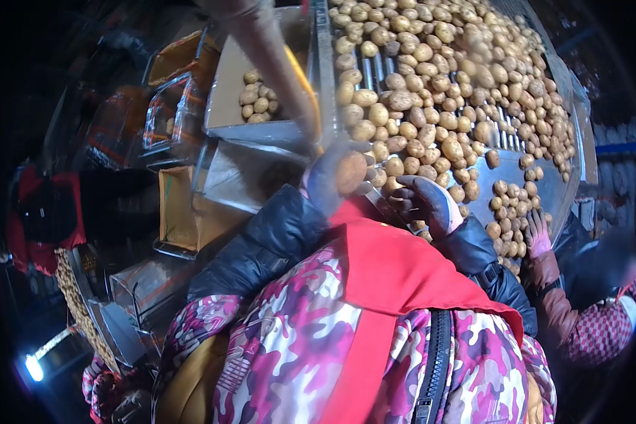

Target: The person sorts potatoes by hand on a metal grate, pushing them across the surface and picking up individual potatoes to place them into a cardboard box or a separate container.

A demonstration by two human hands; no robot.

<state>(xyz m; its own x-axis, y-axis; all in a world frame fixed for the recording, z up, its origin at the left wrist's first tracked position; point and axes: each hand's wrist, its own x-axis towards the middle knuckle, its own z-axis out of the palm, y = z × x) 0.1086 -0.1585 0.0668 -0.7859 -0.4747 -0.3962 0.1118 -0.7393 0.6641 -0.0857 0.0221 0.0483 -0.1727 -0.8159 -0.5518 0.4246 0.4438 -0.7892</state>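
Note:
My left hand (325, 177), in a glove and blurred by motion, is closed around a single potato (351, 173) beside the metal edge of the roller conveyor. My right hand (431, 201), gloved with dark fingertips, is at the conveyor's near edge next to the spread of potatoes (451, 148). Its fingers are bent but apart, and no potato shows in them.
Exposed rollers (378, 71) show between the potatoes. At left stand a bin (219, 92) with potatoes and a metal chute (251, 166); a pipe (279, 63) crosses above. A co-worker's gloved hand (538, 233) touches potatoes at right. Wooden crates (180, 205) stand farther left.

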